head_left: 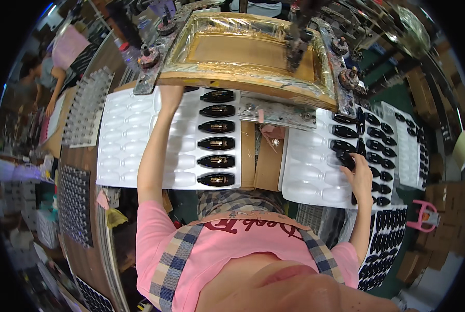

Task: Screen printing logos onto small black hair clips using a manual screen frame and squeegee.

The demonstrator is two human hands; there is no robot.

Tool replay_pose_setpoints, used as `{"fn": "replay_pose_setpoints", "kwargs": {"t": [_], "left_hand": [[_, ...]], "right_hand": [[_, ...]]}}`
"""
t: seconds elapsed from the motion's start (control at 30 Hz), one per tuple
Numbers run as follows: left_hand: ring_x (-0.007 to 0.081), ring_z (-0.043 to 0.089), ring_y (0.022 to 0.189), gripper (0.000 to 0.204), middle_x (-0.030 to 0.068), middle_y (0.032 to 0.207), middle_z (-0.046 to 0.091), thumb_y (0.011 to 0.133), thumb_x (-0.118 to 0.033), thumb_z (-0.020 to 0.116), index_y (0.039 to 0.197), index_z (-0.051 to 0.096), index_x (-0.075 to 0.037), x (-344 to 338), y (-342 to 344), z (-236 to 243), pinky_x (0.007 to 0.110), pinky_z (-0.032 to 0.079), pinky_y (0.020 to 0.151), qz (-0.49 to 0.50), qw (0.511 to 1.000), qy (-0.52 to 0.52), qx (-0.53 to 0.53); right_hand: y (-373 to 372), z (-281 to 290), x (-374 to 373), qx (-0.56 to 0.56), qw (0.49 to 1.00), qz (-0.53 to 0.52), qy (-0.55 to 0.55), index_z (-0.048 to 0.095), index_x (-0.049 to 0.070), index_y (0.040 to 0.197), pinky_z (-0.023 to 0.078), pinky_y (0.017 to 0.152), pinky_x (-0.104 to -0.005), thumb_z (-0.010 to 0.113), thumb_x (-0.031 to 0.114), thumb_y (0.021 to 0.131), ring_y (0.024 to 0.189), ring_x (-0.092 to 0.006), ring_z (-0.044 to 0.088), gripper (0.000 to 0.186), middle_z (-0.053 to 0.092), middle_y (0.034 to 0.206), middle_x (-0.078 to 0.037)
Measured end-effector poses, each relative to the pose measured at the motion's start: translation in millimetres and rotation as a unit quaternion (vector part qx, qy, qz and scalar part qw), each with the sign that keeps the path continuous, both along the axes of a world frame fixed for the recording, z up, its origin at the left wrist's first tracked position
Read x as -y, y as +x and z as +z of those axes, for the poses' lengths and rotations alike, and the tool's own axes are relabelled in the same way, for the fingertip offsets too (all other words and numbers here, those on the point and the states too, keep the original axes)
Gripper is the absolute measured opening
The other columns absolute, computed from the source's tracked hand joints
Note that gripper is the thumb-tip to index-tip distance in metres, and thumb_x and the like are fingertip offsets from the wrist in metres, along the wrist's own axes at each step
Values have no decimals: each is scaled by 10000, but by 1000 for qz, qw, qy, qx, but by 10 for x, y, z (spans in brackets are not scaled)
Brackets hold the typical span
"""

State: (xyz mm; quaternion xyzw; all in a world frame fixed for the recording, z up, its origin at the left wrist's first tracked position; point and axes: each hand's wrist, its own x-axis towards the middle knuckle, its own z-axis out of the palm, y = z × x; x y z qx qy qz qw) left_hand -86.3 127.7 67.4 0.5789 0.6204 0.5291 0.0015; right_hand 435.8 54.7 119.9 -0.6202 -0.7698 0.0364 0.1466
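My left hand (171, 96) reaches over the far part of the left white moulded tray (123, 179). Its fingers are hidden below the near edge of a wooden screen-printing frame (248, 89). Beside it, a column of glossy black bottle-shaped pieces (216, 144) with gold print lies in the tray. My right hand (360, 176) is closed on a black bottle-shaped piece (346, 160) above the right white tray (301, 179). Several more black pieces (343, 146) lie in that tray close to the fingers.
A metal plate (276, 110) sits under the frame, between the trays. Cardboard (268, 161) and a pink cloth lie below it. Racks of small parts (74, 205) stand at the left. Another person (55, 78) works at the far left. Stacked cartons and a pink stool (425, 216) stand right.
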Motion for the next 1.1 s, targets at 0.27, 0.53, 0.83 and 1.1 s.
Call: {"fn": "replay_pose_setpoints", "kwargs": {"t": [0.27,0.53,0.83,1.1], "left_hand": [[237,541,929,271,113,1008,584,788,-147,560,1031,544,-28,-359,917,367,339,402,828,-172,960,108,-193],[148,541,866,271,72,967,595,798,-153,576,1028,572,-10,-575,1038,740,279,418,777,-285,957,-6,56],[86,555,712,186,49,800,607,811,-139,596,875,623,34,136,-143,300,206,465,646,-106,930,19,352],[101,566,549,242,69,633,601,788,-193,618,771,610,48,369,-558,-534,211,449,526,90,948,-74,295]], "right_hand": [[-542,325,-427,-279,946,165,25,463,31,1140,407,590,-199,700,113,671,790,-109,507,532,489,1143,-64],[-1331,431,-854,-262,944,201,-16,520,-8,1069,384,840,-286,718,225,695,906,-177,530,483,585,1005,-78],[-1870,232,-898,-232,931,279,-24,537,-17,1025,389,816,-316,646,389,739,911,-268,530,509,574,978,-157],[-1193,166,-899,-232,950,206,17,442,-80,1126,379,850,-299,546,234,830,978,-261,517,444,519,1101,-204]]}}
